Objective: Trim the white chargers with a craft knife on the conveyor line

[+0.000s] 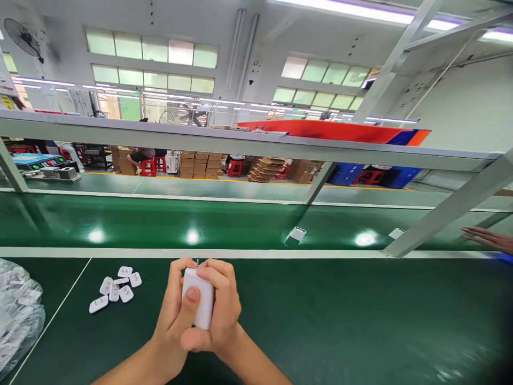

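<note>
Together, left hand (pixel 172 315) and right hand (pixel 222 313) closed around a white charger plug (pixel 198 302), prongs up, thumbs pressed on its face, low over the green surface (pixel 320 321). Just left, a small heap of white charger covers (pixel 116 291), beside clear plastic bags (pixel 18 313). Beyond, one more charger (pixel 295 235) on the conveyor belt (pixel 160 222); another person's hand (pixel 487 239) at far right.

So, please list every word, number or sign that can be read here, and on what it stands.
None can be read.
White charger held in both hands: no print shows.
Small white parts on the green table: grey marks, too small.
Wall posters far left: blurred.
</note>
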A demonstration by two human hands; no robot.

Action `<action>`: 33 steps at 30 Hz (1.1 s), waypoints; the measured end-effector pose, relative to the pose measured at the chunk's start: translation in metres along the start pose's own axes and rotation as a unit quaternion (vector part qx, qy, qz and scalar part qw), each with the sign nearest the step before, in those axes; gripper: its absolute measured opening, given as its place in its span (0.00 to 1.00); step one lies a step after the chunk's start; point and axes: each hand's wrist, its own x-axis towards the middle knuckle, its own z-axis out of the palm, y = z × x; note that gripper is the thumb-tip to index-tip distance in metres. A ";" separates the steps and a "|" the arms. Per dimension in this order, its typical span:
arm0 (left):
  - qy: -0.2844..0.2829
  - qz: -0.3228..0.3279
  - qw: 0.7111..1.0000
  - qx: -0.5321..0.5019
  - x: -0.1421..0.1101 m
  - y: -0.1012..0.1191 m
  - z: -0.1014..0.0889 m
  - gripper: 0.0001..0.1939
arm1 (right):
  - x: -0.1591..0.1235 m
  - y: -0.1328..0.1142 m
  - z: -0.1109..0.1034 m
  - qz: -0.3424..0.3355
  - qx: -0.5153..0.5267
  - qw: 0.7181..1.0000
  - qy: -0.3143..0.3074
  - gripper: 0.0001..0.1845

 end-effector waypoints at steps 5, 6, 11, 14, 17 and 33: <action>-0.092 0.203 0.941 0.256 0.004 -0.003 -0.008 0.35 | 0.007 0.003 -0.024 0.120 0.077 0.989 -0.026 0.29; -0.082 0.231 0.922 0.299 0.005 0.000 -0.010 0.32 | 0.009 0.001 -0.028 0.154 0.102 0.982 -0.031 0.31; -0.039 0.205 0.924 0.320 0.008 0.025 -0.028 0.20 | 0.021 -0.016 -0.032 0.360 0.295 0.877 -0.119 0.34; -0.059 0.097 0.973 0.202 0.008 0.034 -0.039 0.30 | 0.029 -0.023 -0.032 0.407 0.382 0.812 -0.171 0.33; -0.075 0.048 0.991 0.102 0.009 0.034 -0.044 0.35 | 0.031 -0.027 -0.034 0.402 0.405 0.806 -0.156 0.29; -0.027 0.131 0.987 0.088 0.006 0.027 -0.033 0.36 | 0.020 -0.035 -0.040 0.331 0.347 0.871 -0.105 0.33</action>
